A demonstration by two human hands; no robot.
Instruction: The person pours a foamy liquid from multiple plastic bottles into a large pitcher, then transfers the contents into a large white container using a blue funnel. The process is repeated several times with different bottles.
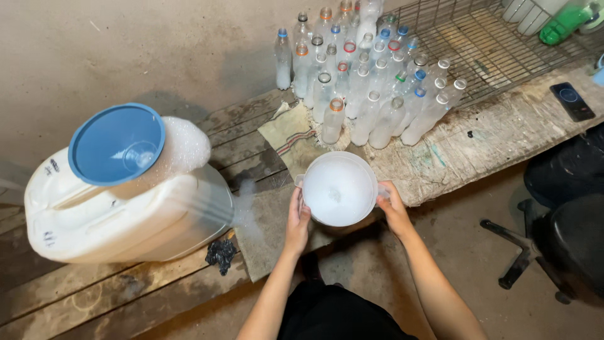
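A white plastic jug (340, 189), full of frothy white liquid, rests on the edge of a rough wooden bench (478, 145). My left hand (297, 221) grips its left side near the spout. My right hand (394, 208) holds the right side by the handle. Just beyond the jug stand several clear plastic bottles (362, 82), open-topped, with coloured neck rings. To the left lies a large white jerrycan (119, 214) with a blue funnel (116, 143) in its mouth and foam (185, 146) spilling around it.
A folded cloth (290, 135) lies under the nearest bottles. A wire rack (484, 44) sits at the back right, with a green bottle (565, 24) beyond it. A phone (572, 101) lies on the bench's right end. A black chair base (541, 252) stands at right. A black rag (221, 254) hangs below the jerrycan.
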